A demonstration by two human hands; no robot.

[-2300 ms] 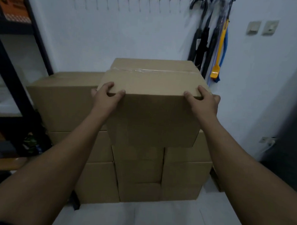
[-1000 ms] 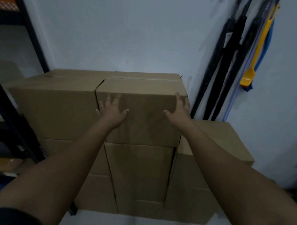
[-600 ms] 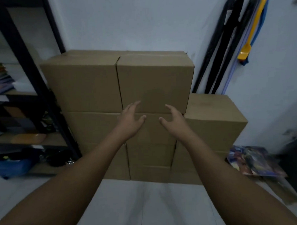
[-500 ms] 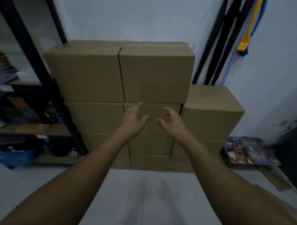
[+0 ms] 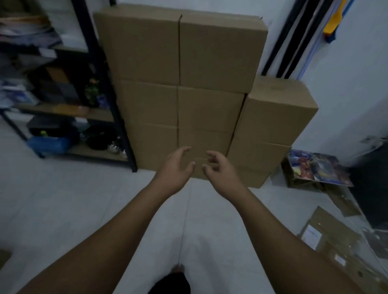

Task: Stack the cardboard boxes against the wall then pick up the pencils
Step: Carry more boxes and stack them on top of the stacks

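Observation:
Several plain cardboard boxes stand stacked against the white wall. The top right box (image 5: pixel 219 52) sits level beside the top left box (image 5: pixel 139 46), and a lower stack (image 5: pixel 277 110) stands to the right. My left hand (image 5: pixel 175 168) and my right hand (image 5: pixel 221 172) hang in the air in front of the bottom boxes, apart from them, fingers loosely curled and holding nothing. No pencils are in view.
A black metal shelf (image 5: pixel 98 76) full of clutter stands left of the boxes. Umbrellas (image 5: pixel 291 40) lean on the wall to the right. A colourful flat pack (image 5: pixel 316 167) and flattened cardboard (image 5: pixel 331 239) lie on the floor at right. White tiled floor (image 5: pixel 63 207) spreads below.
My hands have let go of the top right box, which now sits on the stack, and have drawn back and down. The view has moved away from the boxes.

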